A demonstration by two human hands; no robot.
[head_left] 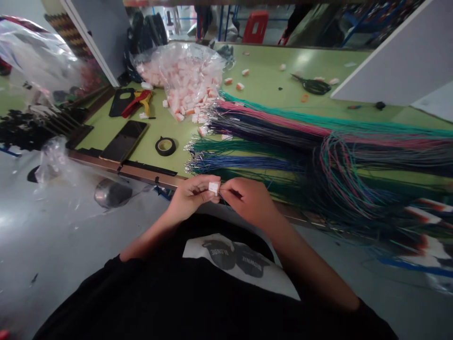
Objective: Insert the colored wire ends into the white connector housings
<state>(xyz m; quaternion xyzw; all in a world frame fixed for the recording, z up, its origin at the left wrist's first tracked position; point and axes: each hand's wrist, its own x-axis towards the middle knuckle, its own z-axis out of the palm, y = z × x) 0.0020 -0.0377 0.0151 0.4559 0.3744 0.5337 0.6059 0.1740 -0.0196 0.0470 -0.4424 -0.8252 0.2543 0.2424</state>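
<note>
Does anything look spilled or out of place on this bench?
Mildly: white-and-orange connector housings lie scattered on the green tabletop, outside the clear plastic bag holding most of them. At right, a looped bunch of wires curls across straighter wire bundles, looking tangled. I see no clear damage.

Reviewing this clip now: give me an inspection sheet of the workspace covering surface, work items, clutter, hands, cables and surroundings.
Surface: light-green tabletop, brown front edge.
Work items: small white plastic block and thin wire, both held.
Clutter: black rectangular phone, black tape roll, red-and-yellow hand tool, black-handled scissors, clear plastic bag full of pale pieces.
Hands: left hand holds the block; right hand pinches the wire beside it.
Cables: long teal, pink, blue and dark wire bundles, silvery ends leftward.
Surroundings: grey floor; red plastic stool beyond the tabletop.
</note>
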